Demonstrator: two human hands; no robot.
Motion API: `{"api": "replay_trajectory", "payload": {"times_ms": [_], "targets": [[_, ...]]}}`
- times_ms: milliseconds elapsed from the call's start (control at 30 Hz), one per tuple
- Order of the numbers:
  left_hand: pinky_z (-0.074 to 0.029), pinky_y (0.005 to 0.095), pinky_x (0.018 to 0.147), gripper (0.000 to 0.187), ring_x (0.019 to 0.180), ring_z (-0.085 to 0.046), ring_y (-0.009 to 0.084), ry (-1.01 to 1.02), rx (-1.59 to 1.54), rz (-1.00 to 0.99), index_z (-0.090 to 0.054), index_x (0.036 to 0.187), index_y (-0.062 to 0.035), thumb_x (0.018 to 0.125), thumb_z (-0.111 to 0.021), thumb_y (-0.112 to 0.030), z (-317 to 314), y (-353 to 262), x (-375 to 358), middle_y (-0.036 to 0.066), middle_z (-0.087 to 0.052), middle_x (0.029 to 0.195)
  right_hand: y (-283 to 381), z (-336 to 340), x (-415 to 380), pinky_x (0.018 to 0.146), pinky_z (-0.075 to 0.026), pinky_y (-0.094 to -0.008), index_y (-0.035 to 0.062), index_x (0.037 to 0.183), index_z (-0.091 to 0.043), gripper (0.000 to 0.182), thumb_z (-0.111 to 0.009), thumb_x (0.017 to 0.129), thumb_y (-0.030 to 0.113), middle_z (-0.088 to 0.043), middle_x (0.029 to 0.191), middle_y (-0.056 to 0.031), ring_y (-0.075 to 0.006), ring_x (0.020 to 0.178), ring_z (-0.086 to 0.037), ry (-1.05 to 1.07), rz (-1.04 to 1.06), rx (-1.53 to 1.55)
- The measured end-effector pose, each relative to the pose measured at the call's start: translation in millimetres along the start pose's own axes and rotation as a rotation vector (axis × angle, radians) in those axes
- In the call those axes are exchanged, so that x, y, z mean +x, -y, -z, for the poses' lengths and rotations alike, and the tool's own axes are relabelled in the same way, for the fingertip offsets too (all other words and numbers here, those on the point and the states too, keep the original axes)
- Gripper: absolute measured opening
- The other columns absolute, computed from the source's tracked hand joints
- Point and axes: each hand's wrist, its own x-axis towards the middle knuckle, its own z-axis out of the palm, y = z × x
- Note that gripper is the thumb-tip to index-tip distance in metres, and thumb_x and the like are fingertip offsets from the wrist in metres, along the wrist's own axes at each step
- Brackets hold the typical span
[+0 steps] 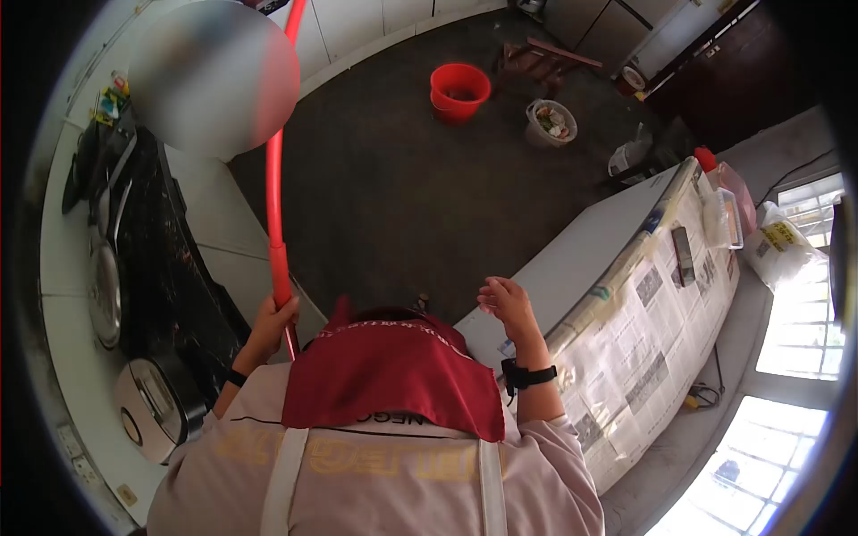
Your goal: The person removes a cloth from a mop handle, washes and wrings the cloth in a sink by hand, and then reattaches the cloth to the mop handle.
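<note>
A long red pole (275, 196) rises from beside my body toward the top of the view, and my left hand (273, 323) is wrapped round its lower part. My right hand (506, 300) is raised near the edge of the white cabinet (585, 234), fingers partly curled and apart, with nothing in it. A dark band is on each wrist. The red apron (393, 375) covers my front. The pole's far end is out of view, and part of it passes through a blurred patch.
On the dark floor (393, 196) stand a red bucket (459, 94), a pale bucket (550, 123) holding scraps and a wooden stool (545, 64). A black counter (170, 259) with a rice cooker (156, 406) runs along the left. A phone (683, 256) lies on the newspaper-covered top at right.
</note>
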Motion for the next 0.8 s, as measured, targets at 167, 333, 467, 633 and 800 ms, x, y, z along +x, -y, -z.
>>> {"api": "replay_trajectory", "payload": {"times_ms": [167, 333, 467, 633, 800], "targets": [[-0.042, 0.0258, 0.063, 0.012, 0.066, -0.050, 0.0119, -0.079, -0.055, -0.002, -0.047, 0.090, -0.0075, 0.089, -0.054, -0.018, 13, -29, 64, 0.002, -0.050, 0.073, 15, 13, 46, 0.065, -0.051, -0.0260, -0.0023, 0.108, -0.054, 0.032, -0.056, 0.087, 0.022, -0.060, 0.089, -0.0107, -0.0166, 0.076, -0.060, -0.061, -0.024, 0.108], [-0.042, 0.0260, 0.063, 0.012, 0.066, -0.050, 0.0117, -0.087, -0.110, 0.008, -0.046, 0.091, -0.0075, 0.089, -0.054, -0.016, 10, -67, 141, 0.002, -0.051, 0.074, 43, 13, 91, 0.064, -0.051, -0.0261, -0.0020, 0.106, -0.055, 0.031, -0.056, 0.087, 0.022, -0.059, 0.088, -0.0100, -0.0165, 0.077, -0.060, -0.080, -0.095, 0.151], [-0.042, 0.0257, 0.062, 0.012, 0.066, -0.050, 0.0113, -0.052, -0.167, 0.030, -0.046, 0.091, -0.0077, 0.088, -0.055, -0.015, 20, -95, 231, 0.002, -0.051, 0.075, 86, 1, 143, 0.066, -0.051, -0.0272, -0.0034, 0.108, -0.052, 0.031, -0.052, 0.090, 0.022, -0.057, 0.089, -0.0096, -0.0164, 0.077, -0.059, -0.177, -0.128, 0.113], [-0.042, 0.0239, 0.061, 0.014, 0.065, -0.050, 0.0098, 0.005, -0.223, 0.049, -0.046, 0.090, -0.0084, 0.085, -0.059, -0.014, 36, -141, 343, 0.000, -0.051, 0.073, 164, -39, 220, 0.065, -0.051, -0.0269, -0.0028, 0.109, -0.052, 0.030, -0.051, 0.090, 0.021, -0.058, 0.089, -0.0098, -0.0171, 0.076, -0.060, -0.239, -0.030, 0.108], [-0.042, 0.0231, 0.059, 0.020, 0.064, -0.051, 0.0093, 0.031, -0.204, 0.026, -0.047, 0.088, -0.0091, 0.081, -0.065, -0.015, 46, -184, 432, -0.001, -0.051, 0.072, 263, -105, 304, 0.066, -0.052, -0.0270, -0.0009, 0.109, -0.052, 0.028, -0.050, 0.090, 0.019, -0.060, 0.089, -0.0089, -0.0156, 0.076, -0.060, -0.057, -0.002, -0.035]]}}
